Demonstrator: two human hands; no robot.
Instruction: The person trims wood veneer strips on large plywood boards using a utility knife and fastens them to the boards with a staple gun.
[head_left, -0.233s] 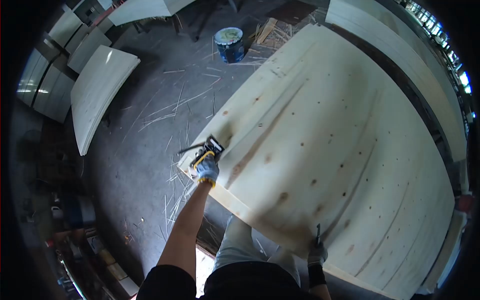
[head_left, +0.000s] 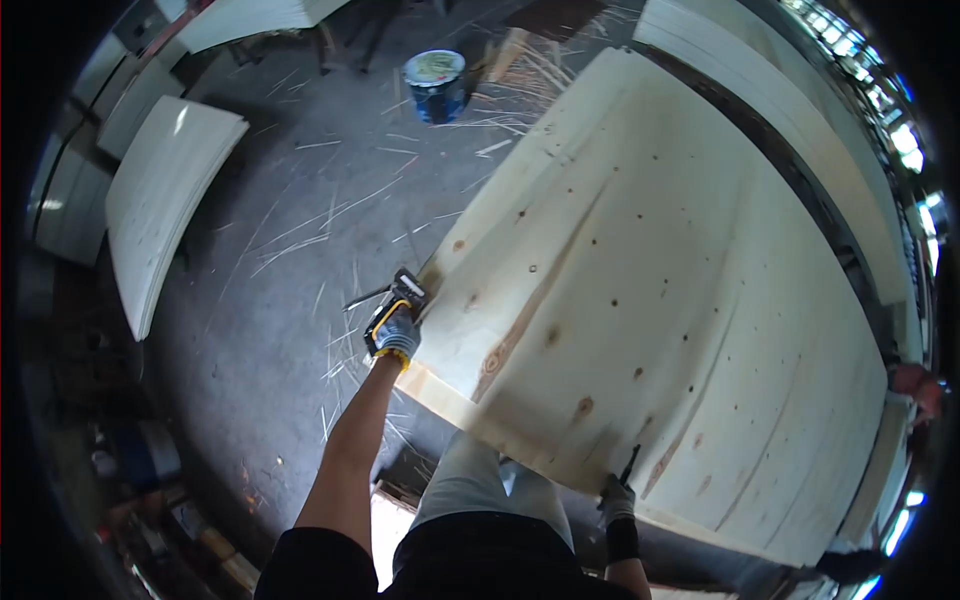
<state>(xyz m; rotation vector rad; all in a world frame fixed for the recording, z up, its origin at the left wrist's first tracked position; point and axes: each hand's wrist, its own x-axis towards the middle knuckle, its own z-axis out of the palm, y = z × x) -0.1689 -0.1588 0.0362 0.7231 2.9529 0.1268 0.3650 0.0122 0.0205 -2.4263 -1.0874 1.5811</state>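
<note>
My left hand (head_left: 397, 335), in a grey glove with a yellow cuff, is closed around a black hand tool with yellow trim (head_left: 406, 291). I cannot make out the tool's exact kind. It sits at the left edge of a large pale plywood sheet (head_left: 560, 330), near the front left corner. At the sheet's front edge, my right hand (head_left: 617, 500), gloved with a dark wristband, grips a slim dark tool (head_left: 629, 464). Its narrow end points up and over the board; whether it is a blade I cannot tell.
A blue bucket (head_left: 436, 88) stands on the grey floor beyond the sheet, beside scattered wood strips (head_left: 540, 75). A stack of pale panels (head_left: 170, 200) is at the left. Long boards (head_left: 770, 110) run along the far right. A blurred reddish shape (head_left: 915, 388) shows at the right edge.
My view has shifted, so the sheet and floor items appear displaced. The tool in my right hand now leans further to the right. Both hands keep their grip.
</note>
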